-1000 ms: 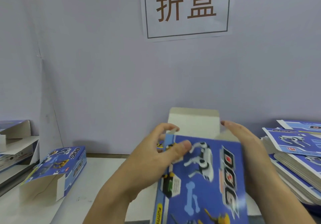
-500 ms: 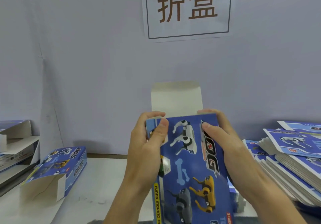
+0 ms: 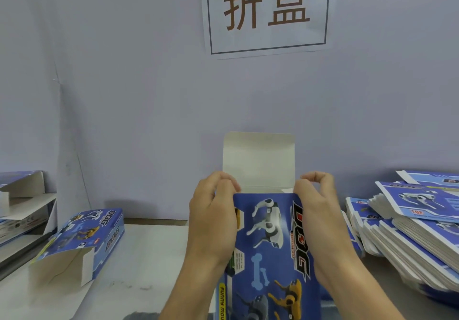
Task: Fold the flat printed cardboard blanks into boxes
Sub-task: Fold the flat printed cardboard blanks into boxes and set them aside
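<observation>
Box [image 3: 269, 235] upright (flap [image 3: 258, 158] topmost), hands [image 3: 212, 220] gripping sides.

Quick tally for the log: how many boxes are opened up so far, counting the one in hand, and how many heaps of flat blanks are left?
Box held in both hands: 1
Opened box lying on the table: 1
Heap of flat blanks: 1, sheets uncountable
Total: 3
</observation>
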{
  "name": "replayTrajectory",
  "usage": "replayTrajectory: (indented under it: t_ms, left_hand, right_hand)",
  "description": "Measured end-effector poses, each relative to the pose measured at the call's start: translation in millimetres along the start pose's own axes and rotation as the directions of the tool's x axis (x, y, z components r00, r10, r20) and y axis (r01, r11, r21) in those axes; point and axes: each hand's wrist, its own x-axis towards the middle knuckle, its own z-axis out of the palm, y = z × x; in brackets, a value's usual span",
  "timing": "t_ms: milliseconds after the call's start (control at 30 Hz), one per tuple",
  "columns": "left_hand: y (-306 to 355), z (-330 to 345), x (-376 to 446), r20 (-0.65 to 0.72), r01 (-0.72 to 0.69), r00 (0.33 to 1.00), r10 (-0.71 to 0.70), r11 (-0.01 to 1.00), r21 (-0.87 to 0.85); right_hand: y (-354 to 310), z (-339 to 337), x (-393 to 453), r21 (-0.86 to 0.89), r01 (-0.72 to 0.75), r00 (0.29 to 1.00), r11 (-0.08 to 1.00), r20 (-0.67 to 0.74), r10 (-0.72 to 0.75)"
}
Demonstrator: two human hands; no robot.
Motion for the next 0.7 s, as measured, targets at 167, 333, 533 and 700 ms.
replayTrajectory:
  t_ms: [167,333,533,700]
  left_hand:
    - [0.9,-3.0,2.9,0.022,0.108,0.994,-0.106,0.985,-0.132]
    - [2.2,-4.6,-0.1,-0.010,-0.037,0.999,0.036,0.989,-0.143]
    - [-2.0,-7.3,-6.3,0.011,-0.010,1.000,0.013,0.973,-0.230]
    - [-3.7,-2.6,-2.6,0.093,-0.089,0.991,0.098,0.991,-0.098]
  right_hand:
    - [-1.6,3.6,-0.3,-0.013,0.032,0.996,0.999,0.080,-0.030]
    - [3.6,-0.1,-1.3,0.075,0.080,0.992,0.994,0.087,-0.087]
    - [-0.9,2.8,-1.7,0.130,0.036,0.992,0.991,0.112,-0.051]
    - [4.8,-1.1,-0.6,0.062,0.132,0.974,0.989,0.179,-0.141]
